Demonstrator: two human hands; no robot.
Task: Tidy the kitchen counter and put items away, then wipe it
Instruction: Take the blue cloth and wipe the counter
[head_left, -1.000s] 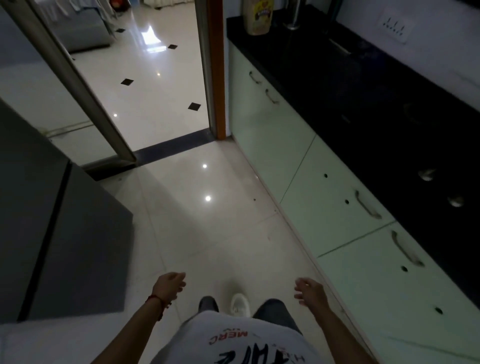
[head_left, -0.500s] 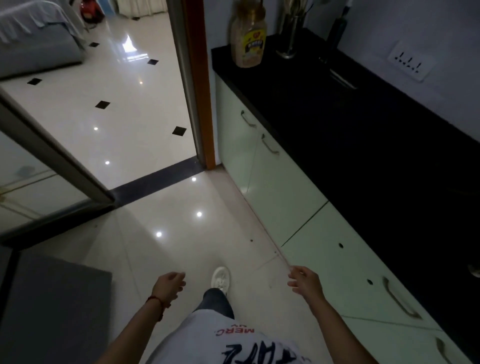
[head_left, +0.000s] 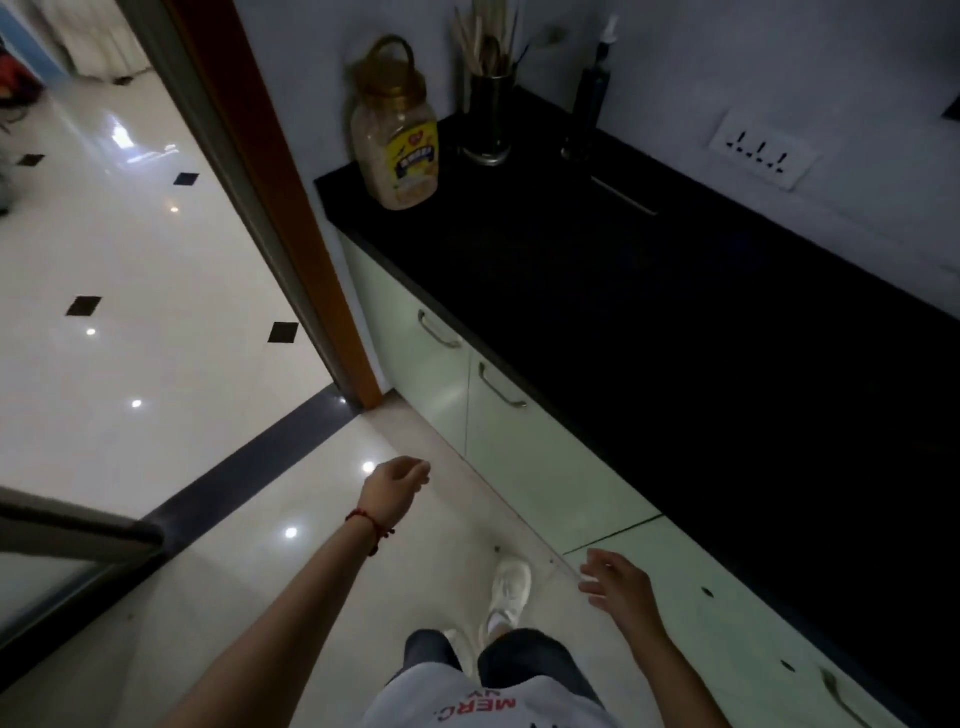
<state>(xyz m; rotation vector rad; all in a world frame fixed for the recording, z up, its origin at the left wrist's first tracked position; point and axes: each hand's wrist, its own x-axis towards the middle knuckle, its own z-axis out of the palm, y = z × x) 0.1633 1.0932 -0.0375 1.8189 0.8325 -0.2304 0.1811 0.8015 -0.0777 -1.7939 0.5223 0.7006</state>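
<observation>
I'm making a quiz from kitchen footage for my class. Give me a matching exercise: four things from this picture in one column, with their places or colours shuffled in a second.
Things:
1. plastic jar
2. utensil holder
3. wall socket
4. wrist string

Descriptions:
A. red, on the left arm
B. white, above the counter
C. gold lid and handle, nearest the door frame
D. dark cup holding wooden utensils

Pairs: 1-C, 2-D, 3-B, 4-A

Glossy black counter (head_left: 649, 322), clear plastic jar (head_left: 397, 150), shiny metal utensil holder (head_left: 488, 119), polished floor tiles (head_left: 156, 291)
</observation>
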